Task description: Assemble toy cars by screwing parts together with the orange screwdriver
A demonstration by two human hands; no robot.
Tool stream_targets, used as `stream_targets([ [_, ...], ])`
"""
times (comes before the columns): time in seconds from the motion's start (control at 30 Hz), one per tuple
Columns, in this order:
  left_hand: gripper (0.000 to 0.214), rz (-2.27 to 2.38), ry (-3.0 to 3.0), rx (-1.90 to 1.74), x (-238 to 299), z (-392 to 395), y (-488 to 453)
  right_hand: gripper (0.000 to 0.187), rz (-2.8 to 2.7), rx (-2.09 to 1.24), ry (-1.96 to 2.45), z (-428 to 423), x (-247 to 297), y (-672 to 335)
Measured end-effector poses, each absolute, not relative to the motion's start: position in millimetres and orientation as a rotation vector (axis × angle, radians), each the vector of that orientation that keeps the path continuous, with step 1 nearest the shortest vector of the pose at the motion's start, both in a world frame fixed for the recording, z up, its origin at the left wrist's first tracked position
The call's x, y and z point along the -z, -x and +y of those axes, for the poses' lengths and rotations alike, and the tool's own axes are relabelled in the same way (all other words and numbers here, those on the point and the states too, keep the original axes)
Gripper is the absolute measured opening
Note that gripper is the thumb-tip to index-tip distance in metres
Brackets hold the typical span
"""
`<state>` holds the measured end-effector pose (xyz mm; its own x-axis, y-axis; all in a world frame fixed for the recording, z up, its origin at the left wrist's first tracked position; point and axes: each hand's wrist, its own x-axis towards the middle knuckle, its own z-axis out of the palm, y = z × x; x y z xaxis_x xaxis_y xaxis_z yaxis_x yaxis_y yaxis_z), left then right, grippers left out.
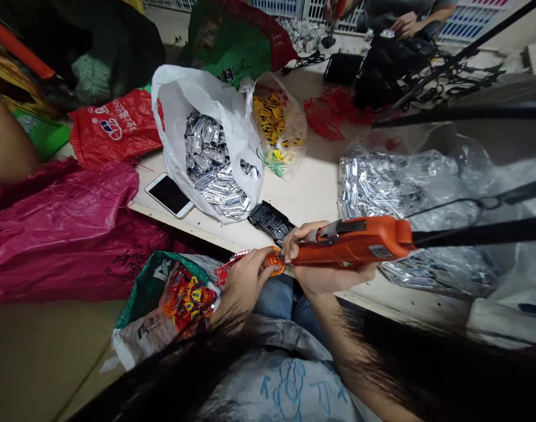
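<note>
Orange piece (275, 262) is sitting pinched in left hand (245, 274), presumably for steadiness, right hand (327, 278) gripping orange power driver (353, 240).

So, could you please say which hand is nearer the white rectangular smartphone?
Left: the left hand is right of the smartphone, lower in view; the right hand, farther right.

Tool (359, 239) and part (275, 261) are orange, moulding (271, 220) black, sack (70, 223) magenta, bag (118, 138) red with white lettering, phone (169, 194) white-rimmed.

Blue trousers (274, 299), probably denim.
</note>
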<state>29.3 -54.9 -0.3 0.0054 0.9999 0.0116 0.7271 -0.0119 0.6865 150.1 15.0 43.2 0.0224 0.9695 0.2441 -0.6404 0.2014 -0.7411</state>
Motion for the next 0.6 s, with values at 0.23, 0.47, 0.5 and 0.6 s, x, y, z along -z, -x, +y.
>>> stream_targets([
  [0.23, 0.027, 1.770, -1.765, -0.735, 3.4, -54.6, -29.6, 0.079, -0.769, -1.305, 0.583, 16.0, -48.2, -159.4],
  [0.47, 0.028, 1.777, -1.751, -0.763, 2.5, -55.2, -32.6, 0.078, -0.740, -1.327, 0.614, 10.9, -43.8, -148.5],
  [0.5, 0.028, 1.781, -1.756, -0.763, 1.8, -55.1, -33.3, 0.078, -0.746, -1.331, 0.612, 10.1, -43.7, -147.1],
  [0.6, 0.027, 1.800, -1.741, -0.759, -0.1, -55.0, -35.7, 0.078, -0.769, -1.329, 0.607, 9.7, -45.4, -148.1],
])
